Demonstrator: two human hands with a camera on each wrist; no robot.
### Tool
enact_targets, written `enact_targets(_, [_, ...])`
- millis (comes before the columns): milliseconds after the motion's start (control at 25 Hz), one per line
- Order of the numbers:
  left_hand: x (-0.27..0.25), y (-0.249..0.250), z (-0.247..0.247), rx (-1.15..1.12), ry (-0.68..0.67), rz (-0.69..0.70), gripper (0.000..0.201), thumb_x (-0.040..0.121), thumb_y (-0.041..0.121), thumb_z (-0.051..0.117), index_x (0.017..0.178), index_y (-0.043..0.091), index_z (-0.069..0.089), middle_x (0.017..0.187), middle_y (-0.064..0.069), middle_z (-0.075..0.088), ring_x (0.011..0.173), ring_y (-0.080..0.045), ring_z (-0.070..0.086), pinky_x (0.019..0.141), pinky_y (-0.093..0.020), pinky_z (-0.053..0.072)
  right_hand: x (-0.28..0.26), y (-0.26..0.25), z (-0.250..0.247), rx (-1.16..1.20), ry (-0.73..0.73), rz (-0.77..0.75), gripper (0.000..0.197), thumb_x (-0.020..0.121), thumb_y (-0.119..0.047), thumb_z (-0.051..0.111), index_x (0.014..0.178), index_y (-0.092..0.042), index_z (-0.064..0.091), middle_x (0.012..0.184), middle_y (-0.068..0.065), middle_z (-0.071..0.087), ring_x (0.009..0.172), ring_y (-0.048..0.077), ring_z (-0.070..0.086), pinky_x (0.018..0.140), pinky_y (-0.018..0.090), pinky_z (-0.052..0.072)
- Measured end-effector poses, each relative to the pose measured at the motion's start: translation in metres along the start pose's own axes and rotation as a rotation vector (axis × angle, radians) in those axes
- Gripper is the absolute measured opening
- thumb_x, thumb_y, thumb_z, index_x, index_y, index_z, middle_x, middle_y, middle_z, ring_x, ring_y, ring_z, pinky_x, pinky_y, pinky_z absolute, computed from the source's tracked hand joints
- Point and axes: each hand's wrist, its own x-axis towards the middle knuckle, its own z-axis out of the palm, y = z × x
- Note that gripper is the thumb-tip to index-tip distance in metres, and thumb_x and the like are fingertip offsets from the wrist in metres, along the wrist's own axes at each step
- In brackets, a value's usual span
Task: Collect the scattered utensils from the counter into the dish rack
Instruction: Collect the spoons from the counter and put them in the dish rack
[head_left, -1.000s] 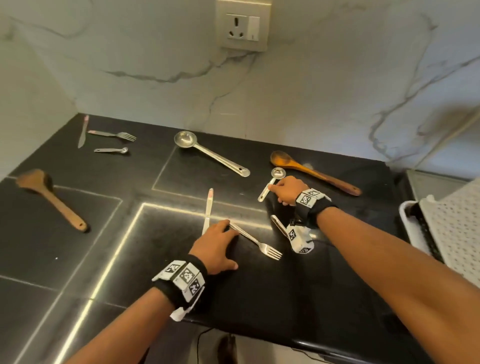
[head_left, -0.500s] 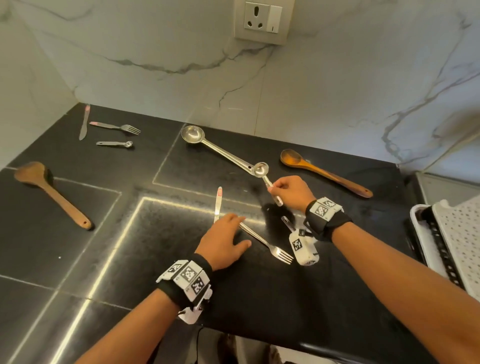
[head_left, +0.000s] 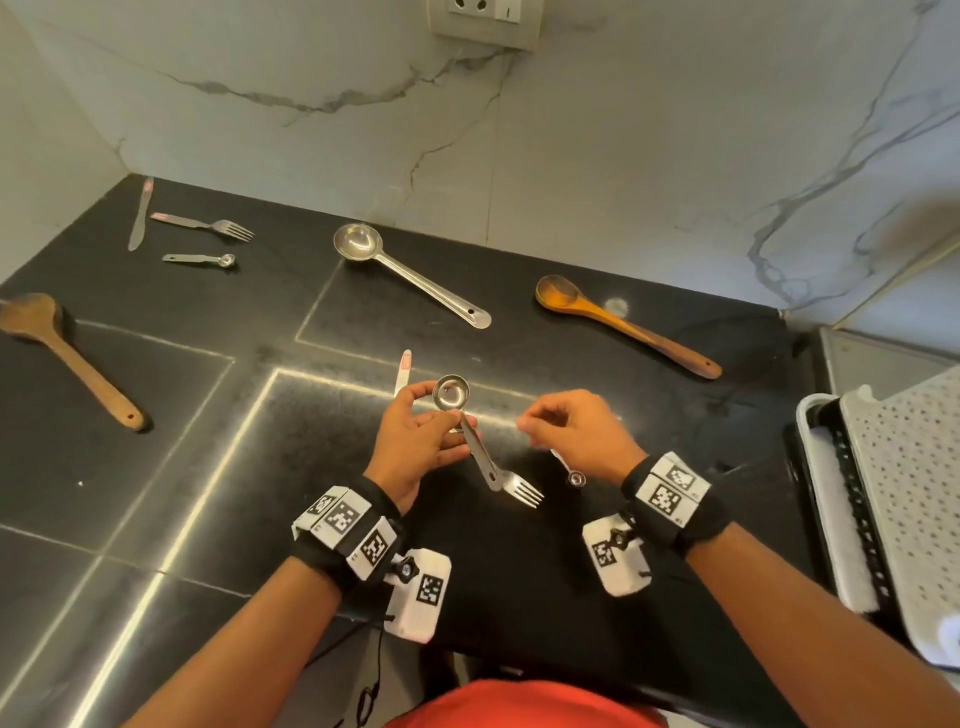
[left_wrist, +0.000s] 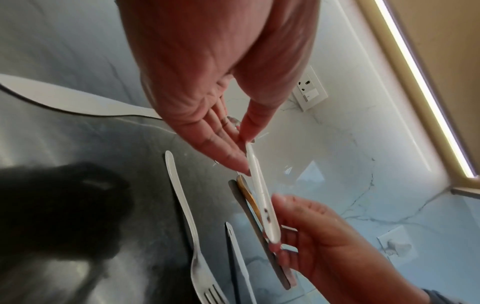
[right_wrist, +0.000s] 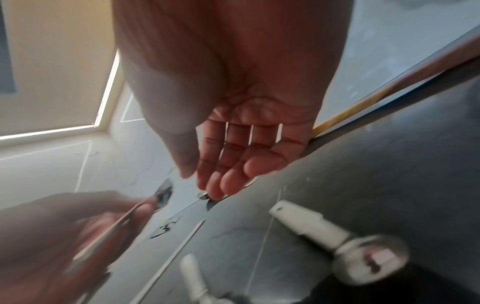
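Observation:
My left hand (head_left: 436, 423) is raised over the middle of the black counter (head_left: 208, 467) and pinches a steel measuring spoon (head_left: 451, 394) by its handle, bowl pointing away. The left wrist view shows thumb and fingers of that hand (left_wrist: 241, 144) on the handle (left_wrist: 262, 195). My right hand (head_left: 540, 418) hovers just right of it, fingers relaxed, holding nothing; its palm is bare in the right wrist view (right_wrist: 207, 181). Below the hands lie a fork (head_left: 522, 491), a knife (head_left: 404, 366) and a small measuring spoon (head_left: 575, 478). The white dish rack (head_left: 904, 493) stands at the right edge.
On the counter lie a steel ladle (head_left: 410, 278), a wooden spoon (head_left: 623, 327) at back right and a wooden spatula (head_left: 67, 358) at left. A knife (head_left: 140, 215), fork (head_left: 208, 226) and small spoon (head_left: 200, 258) sit in the far left corner. Marble walls border the back.
My right hand lifted the measuring spoon off the counter, passed it to my left hand and let go. My left hand left the fork and rose to take the spoon.

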Motion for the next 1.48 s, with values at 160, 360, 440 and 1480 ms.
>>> enact_targets(160, [0.000,-0.008,0.009,0.001,0.037,0.001,0.039,0.091,0.002,0.060,0.123,0.022,0.050,0.101,-0.018,0.074,0.089,-0.029,0.074,0.074,-0.036,0.060,-0.013,0.055,-0.042,-0.113,0.145,0.182,0.021,0.088,-0.043,0.068,0.079,-0.025,0.076,0.071,-0.007,0.074,0.075,0.009,0.070,0.081,0.044,0.058])
enact_targets(360, [0.001,-0.018,0.012,0.029,0.055,0.002,0.049,0.086,0.000,0.067,0.126,0.021,0.049,0.104,-0.021,0.073,0.095,-0.032,0.073,0.077,-0.039,0.060,-0.033,0.064,-0.020,-0.254,-0.004,0.234,0.026,0.075,-0.051,0.078,0.085,-0.028,0.072,0.076,-0.009,0.069,0.073,0.005,0.065,0.069,0.026,0.052])
enact_targets(440, [0.001,-0.020,0.013,0.060,0.060,0.025,0.050,0.085,-0.002,0.068,0.124,0.023,0.049,0.101,-0.019,0.072,0.095,-0.031,0.073,0.077,-0.038,0.059,-0.031,0.064,-0.006,-0.284,0.015,0.213,0.019,0.076,-0.042,0.079,0.085,-0.027,0.071,0.074,-0.009,0.068,0.074,0.006,0.064,0.073,0.025,0.051])
enact_targets(1480, [-0.005,-0.009,-0.064,0.297,-0.050,0.204,0.062,0.083,-0.008,0.065,0.132,0.028,0.052,0.094,-0.012,0.072,0.088,-0.020,0.072,0.082,-0.037,0.060,0.058,-0.067,0.093,0.324,0.241,-0.060,0.029,0.076,-0.020,0.084,0.100,-0.021,0.070,0.072,0.003,0.065,0.056,0.011,0.058,0.057,0.027,0.052])
